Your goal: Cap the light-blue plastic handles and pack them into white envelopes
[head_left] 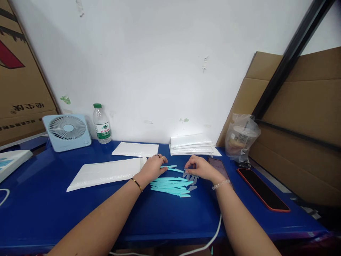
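My left hand (pixel 156 166) is closed, thumb and fingers pinching the handle end of a turquoise eyebrow razor (pixel 176 170); a second turquoise stick lies close against it. Just right of the razor's tip, my right hand (pixel 198 167) has thumb and forefinger pressed together over small clear plastic caps (pixel 192 179). A cap seems to be between those fingertips, though it is too small to be sure. Nearer to me, several more turquoise razors (pixel 170 186) lie in a loose pile on the blue table (pixel 165 217), their blade ends pointing right.
White padded envelopes (pixel 106 172) lie left of my hands, with a stack (pixel 190 144) by the wall. Behind stand a blue fan (pixel 68 133) and a water bottle (pixel 102 124). Rightward are a red-edged phone (pixel 262 190) and a bagged drink cup (pixel 241 138). A white cable (pixel 217 231) hangs at the front.
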`<action>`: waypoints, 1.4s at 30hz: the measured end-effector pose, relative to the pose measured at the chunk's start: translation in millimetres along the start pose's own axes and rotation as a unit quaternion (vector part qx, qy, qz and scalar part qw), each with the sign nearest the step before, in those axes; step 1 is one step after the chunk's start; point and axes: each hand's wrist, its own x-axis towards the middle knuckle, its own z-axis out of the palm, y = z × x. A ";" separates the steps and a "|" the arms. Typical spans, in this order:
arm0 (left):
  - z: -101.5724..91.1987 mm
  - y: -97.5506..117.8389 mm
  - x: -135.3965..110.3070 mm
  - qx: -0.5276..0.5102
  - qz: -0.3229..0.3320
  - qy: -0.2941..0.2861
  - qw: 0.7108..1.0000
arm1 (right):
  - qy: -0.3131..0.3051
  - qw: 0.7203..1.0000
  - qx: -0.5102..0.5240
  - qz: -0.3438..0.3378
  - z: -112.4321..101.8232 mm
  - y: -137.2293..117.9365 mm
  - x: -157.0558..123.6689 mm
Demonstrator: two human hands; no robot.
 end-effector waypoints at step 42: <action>-4.6 0.5 -2.5 -0.236 -0.084 -0.037 0.967 | 0.091 0.949 0.290 0.087 -3.4 -16.4 3.4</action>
